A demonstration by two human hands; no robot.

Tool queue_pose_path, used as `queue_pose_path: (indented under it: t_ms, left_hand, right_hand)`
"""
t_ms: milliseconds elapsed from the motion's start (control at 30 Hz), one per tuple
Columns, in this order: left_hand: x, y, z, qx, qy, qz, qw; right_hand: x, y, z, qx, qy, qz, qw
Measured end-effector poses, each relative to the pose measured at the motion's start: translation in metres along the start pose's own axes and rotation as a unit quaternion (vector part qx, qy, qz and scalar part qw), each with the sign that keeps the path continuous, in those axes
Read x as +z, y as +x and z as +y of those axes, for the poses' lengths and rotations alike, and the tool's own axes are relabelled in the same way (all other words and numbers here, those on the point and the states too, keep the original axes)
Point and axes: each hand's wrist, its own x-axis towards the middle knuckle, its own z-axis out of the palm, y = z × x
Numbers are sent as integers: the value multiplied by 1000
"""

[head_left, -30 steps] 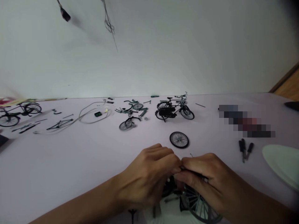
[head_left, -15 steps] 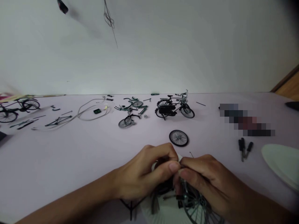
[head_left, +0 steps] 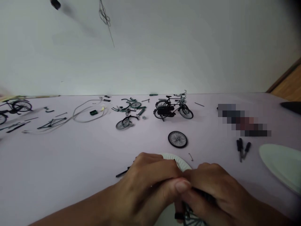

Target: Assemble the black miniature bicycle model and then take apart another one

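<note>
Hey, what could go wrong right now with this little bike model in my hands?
The right hand presses close to the thin spokes of the model bicycle wheel, which might bend. The small loose pin beside the paper plate could get knocked away and lost.

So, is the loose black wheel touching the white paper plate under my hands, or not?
Apart. The head view shows a plain strip of pale table between the loose spoked wheel and the rim of the paper plate.
</note>
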Motion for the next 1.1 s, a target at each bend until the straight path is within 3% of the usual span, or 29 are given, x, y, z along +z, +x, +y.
queue_pose_path:
  t_ms: [167, 300, 367, 500, 600, 800, 867, 1000, 1100]
  left_hand:
    - [3, 2, 6, -125, -126, -13, 984]
    - [-3, 3, -2, -256, -273, -35, 927]
    - [-9, 4, -12, -287, -320, -30, 903]
    - [-15, 7, -22, -272, -182, -43, 944]
    - [-11, 7, -17, -230, -45, -100, 967]
    - [-6, 9, 1, -199, 124, -161, 959]
    - [-3, 7, 2, -198, 158, -153, 955]
    - [9, 2, -2, -201, 220, -83, 951]
    - [14, -2, -5, -184, 251, -77, 947]
  right_hand:
    - [-1, 1, 4, -15, 21, -22, 999]
    - [-15, -2, 6, 10, 26, -25, 999]
    - [-27, -4, 10, 33, 52, -2, 998]
    - [-42, -1, 24, 78, 109, 86, 987]
    - [-34, 6, 34, 106, 120, 53, 986]
    - [-11, 12, 35, 173, 133, 63, 974]
    - [-8, 12, 33, 180, 148, 71, 970]
    - [-4, 11, 31, 181, 183, 96, 961]
    - [-3, 13, 29, 188, 231, 90, 950]
